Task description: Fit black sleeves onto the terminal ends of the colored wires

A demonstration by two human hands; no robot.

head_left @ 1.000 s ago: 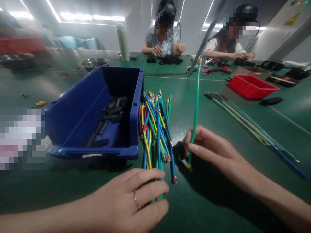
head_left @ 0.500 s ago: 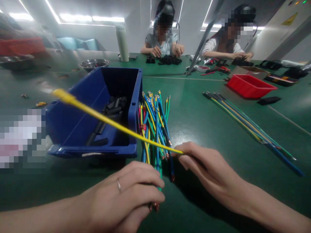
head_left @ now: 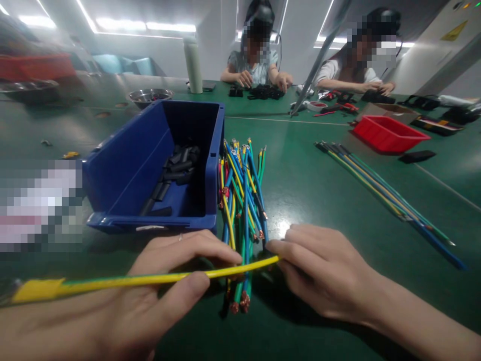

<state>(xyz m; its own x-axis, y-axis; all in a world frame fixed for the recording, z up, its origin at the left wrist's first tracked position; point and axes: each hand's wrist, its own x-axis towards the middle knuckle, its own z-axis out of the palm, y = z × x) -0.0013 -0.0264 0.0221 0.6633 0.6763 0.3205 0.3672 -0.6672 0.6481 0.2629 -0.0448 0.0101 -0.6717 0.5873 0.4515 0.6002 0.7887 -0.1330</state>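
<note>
Swung my yellow wire [head_left: 112, 284] down flat, axis L-R across wire bundle [head_left: 242, 200]; r. hand [head_left: 323, 276] grip pinches its end, l. hand [head_left: 143, 296] straddles mid-length, closure unclear.

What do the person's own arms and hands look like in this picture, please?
Both are bare, with no gloves and no sleeves in view. The left hand wears a thin ring on one finger. The right hand shows no ring, watch or band. The nails that show look short and plain. No markings or cables are visible on either.
</note>
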